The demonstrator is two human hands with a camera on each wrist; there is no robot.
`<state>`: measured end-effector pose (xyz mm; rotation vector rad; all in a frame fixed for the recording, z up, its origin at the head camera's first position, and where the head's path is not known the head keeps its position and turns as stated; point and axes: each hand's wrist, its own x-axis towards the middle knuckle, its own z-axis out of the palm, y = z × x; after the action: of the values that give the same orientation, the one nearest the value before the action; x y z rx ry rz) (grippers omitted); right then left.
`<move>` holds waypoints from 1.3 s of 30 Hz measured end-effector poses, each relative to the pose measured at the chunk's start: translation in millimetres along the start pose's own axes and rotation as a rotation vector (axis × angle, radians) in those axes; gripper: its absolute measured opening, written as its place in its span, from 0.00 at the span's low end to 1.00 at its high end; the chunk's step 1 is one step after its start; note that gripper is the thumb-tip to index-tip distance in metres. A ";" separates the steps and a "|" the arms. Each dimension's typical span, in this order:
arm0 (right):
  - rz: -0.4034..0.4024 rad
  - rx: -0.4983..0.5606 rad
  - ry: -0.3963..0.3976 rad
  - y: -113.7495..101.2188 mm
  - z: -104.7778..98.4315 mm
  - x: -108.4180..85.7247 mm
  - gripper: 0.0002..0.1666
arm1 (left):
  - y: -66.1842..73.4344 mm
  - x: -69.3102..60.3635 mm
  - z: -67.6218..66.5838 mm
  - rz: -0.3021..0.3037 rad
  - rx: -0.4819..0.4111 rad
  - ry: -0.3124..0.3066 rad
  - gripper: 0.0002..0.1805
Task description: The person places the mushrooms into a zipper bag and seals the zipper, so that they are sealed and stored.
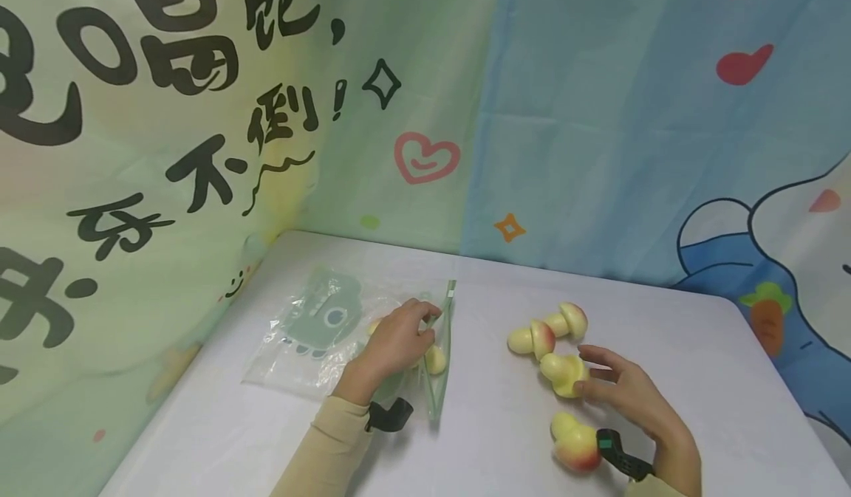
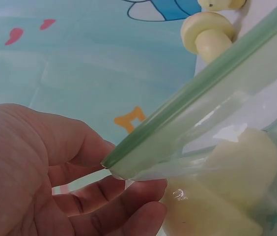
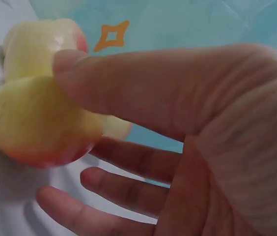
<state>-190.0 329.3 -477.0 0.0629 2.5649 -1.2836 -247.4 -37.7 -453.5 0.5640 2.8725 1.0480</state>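
Note:
My left hand (image 1: 397, 340) pinches the green zip edge (image 2: 197, 98) of a clear zip bag (image 1: 274, 368), thumb on one side and fingers on the other. The bag lies on its side with a green cartoon print, its mouth facing right. Pale yellow toy mushrooms (image 2: 249, 167) show inside, partly behind the hand. My right hand (image 1: 634, 397) holds a yellow toy mushroom (image 1: 564, 375) with a reddish cap (image 3: 40, 128) between thumb and fingers. The thumb lies across its near side; a finger passes behind the cap. The other fingers spread loosely below.
Two more toy mushrooms lie just beyond the right hand, one (image 1: 532, 340) touching or close to the other (image 1: 570, 321). Another toy mushroom (image 1: 575, 444) lies beside the right wrist. A white table (image 1: 492, 438) bears everything, with a printed cloth (image 1: 565, 150) behind.

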 end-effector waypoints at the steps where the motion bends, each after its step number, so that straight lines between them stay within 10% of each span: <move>1: -0.003 0.003 -0.014 0.6 0.6 0.8 0.47 | 0.2 0.0 -0.1 -0.002 0.002 0.001 0.17; 23: -0.014 -0.034 -0.027 -13.1 15.5 6.9 0.46 | 1.3 -0.2 -0.5 -0.028 0.004 0.006 0.17; 39: -0.291 0.033 0.003 -55.3 56.0 24.3 0.39 | 1.8 -0.2 -1.4 -0.016 -0.039 -0.013 0.19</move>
<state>-209.8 249.5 -472.1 -0.3141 2.6268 -1.4239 -246.9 -37.3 -451.4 0.5430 2.8344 1.0914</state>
